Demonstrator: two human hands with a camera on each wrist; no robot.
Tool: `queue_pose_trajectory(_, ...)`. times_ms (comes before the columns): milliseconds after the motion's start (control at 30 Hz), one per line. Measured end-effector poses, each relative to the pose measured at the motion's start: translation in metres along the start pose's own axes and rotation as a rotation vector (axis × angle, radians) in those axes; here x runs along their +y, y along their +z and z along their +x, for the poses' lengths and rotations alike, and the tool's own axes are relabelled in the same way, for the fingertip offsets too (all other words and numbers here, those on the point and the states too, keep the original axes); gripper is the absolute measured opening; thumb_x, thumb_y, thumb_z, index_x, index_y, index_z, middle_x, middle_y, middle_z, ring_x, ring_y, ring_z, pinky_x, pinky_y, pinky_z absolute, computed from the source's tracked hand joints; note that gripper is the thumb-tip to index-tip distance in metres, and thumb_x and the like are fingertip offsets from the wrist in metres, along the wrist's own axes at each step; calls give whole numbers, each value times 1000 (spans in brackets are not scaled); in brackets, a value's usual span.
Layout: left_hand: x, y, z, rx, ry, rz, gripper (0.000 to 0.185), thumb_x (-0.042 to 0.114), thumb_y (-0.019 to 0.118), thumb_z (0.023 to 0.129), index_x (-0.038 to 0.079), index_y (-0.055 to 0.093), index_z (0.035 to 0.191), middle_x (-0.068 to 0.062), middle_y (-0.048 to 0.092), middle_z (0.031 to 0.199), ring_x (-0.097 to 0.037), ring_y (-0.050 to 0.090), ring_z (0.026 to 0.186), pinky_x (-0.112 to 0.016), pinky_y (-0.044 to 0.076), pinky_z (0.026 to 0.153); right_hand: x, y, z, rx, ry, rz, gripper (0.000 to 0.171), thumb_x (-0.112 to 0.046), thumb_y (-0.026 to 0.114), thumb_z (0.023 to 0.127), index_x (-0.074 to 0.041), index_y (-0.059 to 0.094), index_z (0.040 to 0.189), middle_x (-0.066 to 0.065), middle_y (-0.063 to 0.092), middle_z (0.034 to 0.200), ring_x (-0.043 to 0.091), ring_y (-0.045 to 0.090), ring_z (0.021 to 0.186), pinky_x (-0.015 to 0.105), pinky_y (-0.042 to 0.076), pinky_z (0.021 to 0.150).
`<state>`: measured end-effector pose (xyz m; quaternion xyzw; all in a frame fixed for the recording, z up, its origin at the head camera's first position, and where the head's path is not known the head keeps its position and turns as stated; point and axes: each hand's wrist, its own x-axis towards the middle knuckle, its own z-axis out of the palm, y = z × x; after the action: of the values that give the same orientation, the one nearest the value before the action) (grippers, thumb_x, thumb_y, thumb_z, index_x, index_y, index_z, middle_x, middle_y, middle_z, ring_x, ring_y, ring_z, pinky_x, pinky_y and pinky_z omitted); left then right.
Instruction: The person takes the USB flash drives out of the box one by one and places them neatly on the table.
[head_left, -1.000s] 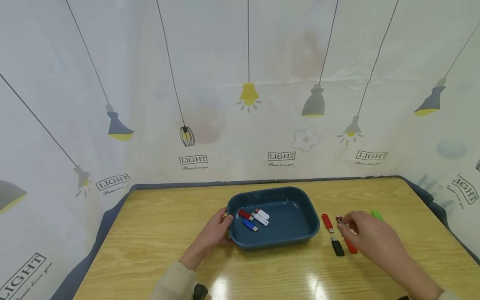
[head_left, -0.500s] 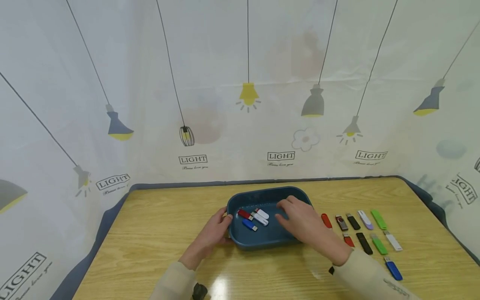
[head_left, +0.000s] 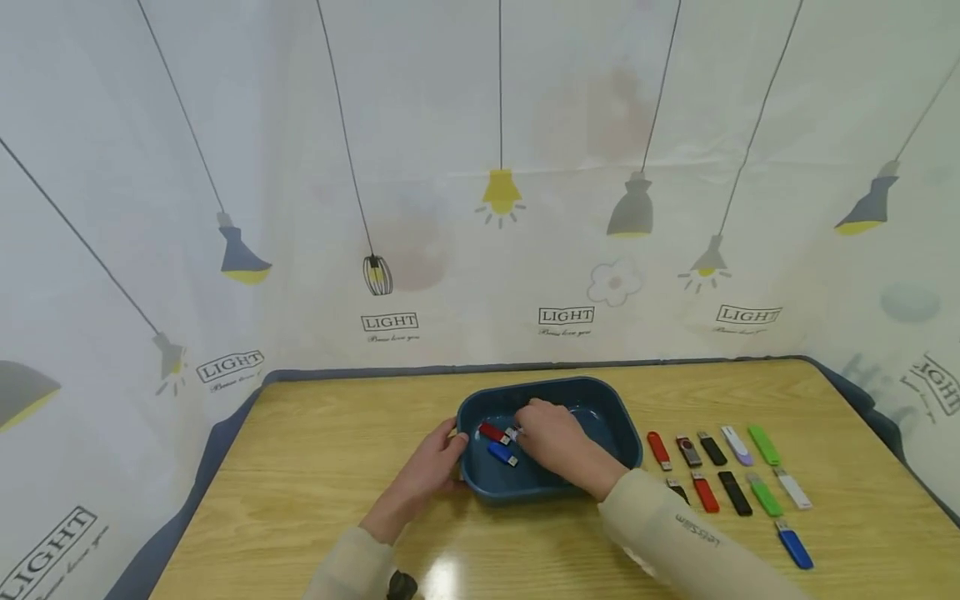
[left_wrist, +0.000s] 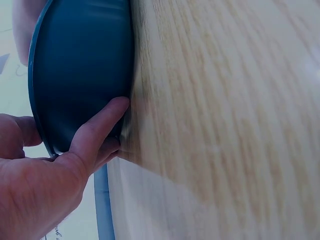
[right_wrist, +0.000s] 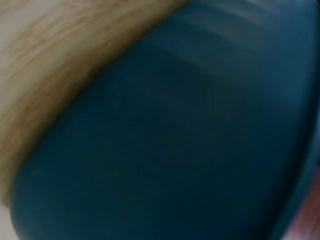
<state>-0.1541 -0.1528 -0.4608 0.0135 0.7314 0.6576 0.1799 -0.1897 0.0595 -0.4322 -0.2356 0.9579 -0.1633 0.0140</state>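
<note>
My left hand (head_left: 431, 458) grips the left end of the dark blue plastic bin (head_left: 551, 492), thumb at the rim and fingers along its outer side in the left wrist view. Inside the bin reaches my right hand (head_left: 555, 437), fingers bent down over the white USB sticks, which it mostly hides. A silvery end (head_left: 513, 433) shows beside the fingertips; whether they pinch a stick is hidden. Left of them lie a red USB stick (head_left: 492, 432) and a blue USB stick (head_left: 502, 454). The blurred right wrist view shows mainly the bin's outer wall (right_wrist: 165, 140).
Right of the bin, USB sticks lie in rows on the wooden table (head_left: 322, 450): a red one (head_left: 659, 451), a green one (head_left: 764, 444), a blue one (head_left: 795, 547) and several others. My right sleeve (head_left: 675, 529) partly covers a black stick (head_left: 677, 490). A printed curtain (head_left: 450, 208) hangs behind.
My right hand has gone from the rows of sticks leftward into the bin, then down onto the white sticks. The left hand keeps its hold on the bin.
</note>
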Motion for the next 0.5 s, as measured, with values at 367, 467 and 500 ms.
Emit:
queue_pose_trajectory(367,-2,1,-2,-9,14,-3,54,19,36,114,-3,22,161,-34,35,157,-47,56,127,-51,62,82,-3,14,3,-2,14,-33,15,-4,75,90,-5,69,76,8,58,74,23,53,68,45,55,60)
queue_pose_trajectory(467,-1,0,-1,-4,17,-4,55,19,37,114,-3,22,161,-35,36,157,-46,57,126,-51,62,82,-4,13,3,-11,21,-31,15,-4,74,90,-5,69,76,6,57,71,21,50,64,42,53,57)
queue_pose_trajectory(500,-1,0,-1,-2,14,0,55,19,37,114,-3,22,161,-35,36,157,-46,57,126,-51,63,82,-5,13,3,-22,25,-29,16,-4,74,91,-6,69,76,5,56,69,20,49,62,40,52,56)
